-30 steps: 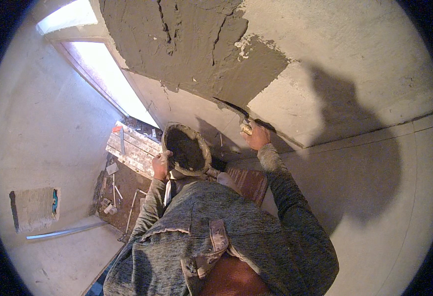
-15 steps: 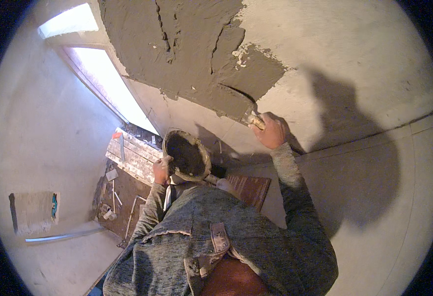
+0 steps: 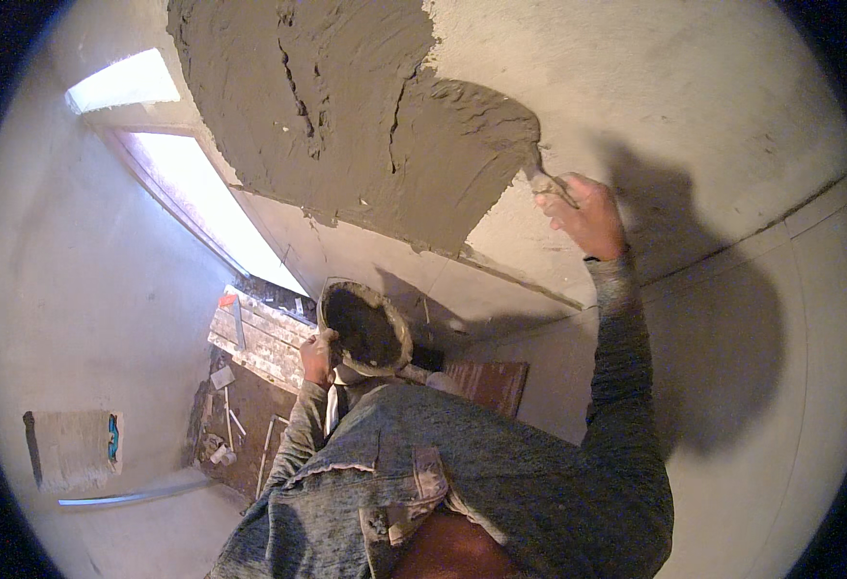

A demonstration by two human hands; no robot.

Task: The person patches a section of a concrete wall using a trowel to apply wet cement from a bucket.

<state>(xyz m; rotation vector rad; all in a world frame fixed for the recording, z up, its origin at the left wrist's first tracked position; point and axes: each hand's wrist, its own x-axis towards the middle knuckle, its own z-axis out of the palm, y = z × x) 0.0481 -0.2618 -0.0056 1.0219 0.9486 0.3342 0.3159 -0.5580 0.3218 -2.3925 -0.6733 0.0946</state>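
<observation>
My right hand (image 3: 594,217) is closed round the handle of a trowel (image 3: 547,183), with the arm stretched out to the right. The trowel's blade lies at the right edge of a broad patch of wet grey-brown plaster (image 3: 327,125) on a pale surface; plaster covers or hides most of the blade. Below the patch, my left hand (image 3: 316,357) grips the left rim of a round bucket (image 3: 406,328). Dark mortar (image 3: 361,323) shows inside it. The bucket is tilted, its mouth facing up toward the patch.
Bare pale wall (image 3: 722,87) extends right of the plaster, bearing my shadow. Bright window openings (image 3: 201,198) are at the left. Whitish planks (image 3: 259,338) and a reddish-brown board (image 3: 491,384) lie below. Scattered bits and pipes (image 3: 222,449) are on the floor at lower left.
My right hand has swept the trowel up and to the right, spreading plaster in a curved band over bare wall. My left hand still holds the bucket in nearly the same place.
</observation>
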